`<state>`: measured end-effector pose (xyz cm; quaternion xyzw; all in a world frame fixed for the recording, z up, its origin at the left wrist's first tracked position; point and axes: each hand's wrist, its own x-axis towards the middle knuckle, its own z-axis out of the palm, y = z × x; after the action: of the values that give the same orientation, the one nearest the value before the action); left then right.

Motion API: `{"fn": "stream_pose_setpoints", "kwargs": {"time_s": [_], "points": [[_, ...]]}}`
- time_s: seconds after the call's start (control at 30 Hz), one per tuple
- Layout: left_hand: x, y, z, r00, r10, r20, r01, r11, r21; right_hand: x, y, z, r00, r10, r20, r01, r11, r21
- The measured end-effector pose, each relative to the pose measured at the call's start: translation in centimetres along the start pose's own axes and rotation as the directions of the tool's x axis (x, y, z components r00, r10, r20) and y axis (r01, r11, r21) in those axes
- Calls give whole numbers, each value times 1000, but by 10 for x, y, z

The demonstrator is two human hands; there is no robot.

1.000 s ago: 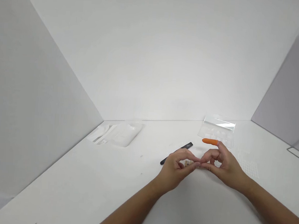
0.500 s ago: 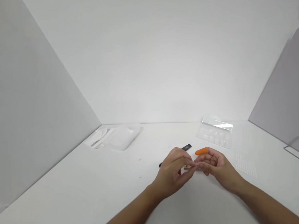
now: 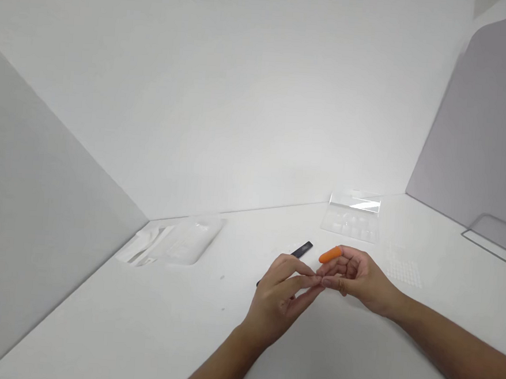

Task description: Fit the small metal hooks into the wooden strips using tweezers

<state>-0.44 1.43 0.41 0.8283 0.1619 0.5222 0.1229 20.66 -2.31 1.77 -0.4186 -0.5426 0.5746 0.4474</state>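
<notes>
- Your left hand (image 3: 274,298) and right hand (image 3: 365,284) meet at the fingers, as they do half a second ago; the small tan piece that shows beneath them then is no longer in sight, so your grip on it cannot be confirmed from this view.
- Your right index, wearing an orange finger cot (image 3: 330,254), is curved down toward the left hand; a second ago it points out straighter, so the work now seems gathered more tightly at the meeting point.
- Your fingers are drawn narrow at the tips on both hands; you cannot be told whether they close on anything, as the contact is too small and covered.
- The tan piece, judging by its last visible place, is probably behind or under your fingers, just above the surface (image 3: 174,328) or on it; its present shape and tilt are hidden.
- Behind your left hand lies a black flat stick (image 3: 302,249), partly covered; beyond your right hand lies a clear compartment case (image 3: 351,224); to that hand's right, a sheet of white dots (image 3: 404,271); well to the left, a clear plastic pouch (image 3: 192,244).
</notes>
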Motion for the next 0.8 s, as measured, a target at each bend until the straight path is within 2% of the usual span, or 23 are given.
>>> {"fn": "stream_pose_setpoints", "kwargs": {"time_s": [0.23, 0.8], "points": [[-6, -5, 0, 987, -120, 103, 129, 988, -89, 2, 3, -7, 1000, -1, 21, 3, 994, -108], [-2, -2, 0, 984, -138, 111, 148, 985, -87, 2, 2, -10, 1000, 18, 9, -17, 993, -114]]}}
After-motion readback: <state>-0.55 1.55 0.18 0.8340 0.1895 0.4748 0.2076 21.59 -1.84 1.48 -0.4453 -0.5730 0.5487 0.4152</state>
